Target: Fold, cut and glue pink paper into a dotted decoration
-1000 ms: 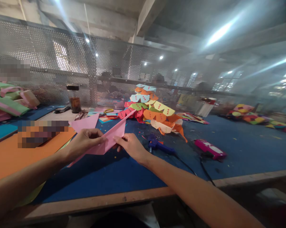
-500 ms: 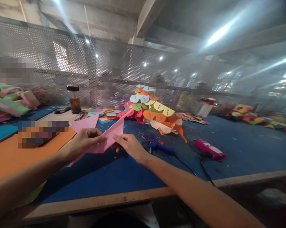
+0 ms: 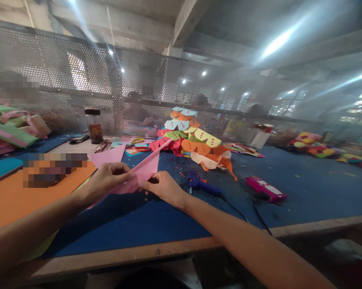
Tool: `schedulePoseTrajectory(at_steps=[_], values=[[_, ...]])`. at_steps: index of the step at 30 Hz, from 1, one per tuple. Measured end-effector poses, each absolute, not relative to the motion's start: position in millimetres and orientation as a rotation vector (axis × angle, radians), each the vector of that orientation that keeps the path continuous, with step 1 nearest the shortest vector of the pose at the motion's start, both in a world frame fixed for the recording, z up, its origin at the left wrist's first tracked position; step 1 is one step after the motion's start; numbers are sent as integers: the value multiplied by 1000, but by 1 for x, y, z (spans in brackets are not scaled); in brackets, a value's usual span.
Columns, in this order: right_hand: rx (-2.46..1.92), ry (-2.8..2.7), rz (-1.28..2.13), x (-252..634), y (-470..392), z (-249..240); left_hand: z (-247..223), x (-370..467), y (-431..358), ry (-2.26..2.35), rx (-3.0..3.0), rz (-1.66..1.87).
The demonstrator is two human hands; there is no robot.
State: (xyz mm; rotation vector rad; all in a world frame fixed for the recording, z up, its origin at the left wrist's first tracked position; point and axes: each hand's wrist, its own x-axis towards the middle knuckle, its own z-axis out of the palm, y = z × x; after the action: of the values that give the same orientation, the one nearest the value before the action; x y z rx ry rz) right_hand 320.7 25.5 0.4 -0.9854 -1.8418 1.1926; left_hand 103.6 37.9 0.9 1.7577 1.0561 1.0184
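Note:
A folded sheet of pink paper [image 3: 146, 165] is held up at a slant above the blue table, between both hands. My left hand [image 3: 110, 178] pinches it near its middle, thumb on the near face. My right hand [image 3: 163, 186] pinches its lower right edge, with the fingertips partly hidden behind the paper. Another piece of pink paper [image 3: 110, 154] shows just behind my left hand; whether it joins the held sheet I cannot tell. To the right of my right hand lies a blue glue gun [image 3: 203, 184] with a cord.
A pile of colourful folded paper shapes [image 3: 196, 140] stands at the back centre. Orange sheets [image 3: 9, 196] lie at the left, a jar [image 3: 94, 126] behind them. A magenta box [image 3: 265, 189] with a cord lies right of the glue gun. A perforated metal screen [image 3: 108, 80] borders the table [image 3: 133, 228].
My right hand has slid slightly down and left along the pink paper's edge. The sheet's upper tip has shifted a little to the right; my left hand keeps its grip.

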Motion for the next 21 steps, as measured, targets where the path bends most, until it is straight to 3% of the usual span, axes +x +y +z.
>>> schedulePoseTrajectory(at_steps=[21], values=[[-1000,-1857,1212,317,23,1,8,109,34,1051,1729,1044]])
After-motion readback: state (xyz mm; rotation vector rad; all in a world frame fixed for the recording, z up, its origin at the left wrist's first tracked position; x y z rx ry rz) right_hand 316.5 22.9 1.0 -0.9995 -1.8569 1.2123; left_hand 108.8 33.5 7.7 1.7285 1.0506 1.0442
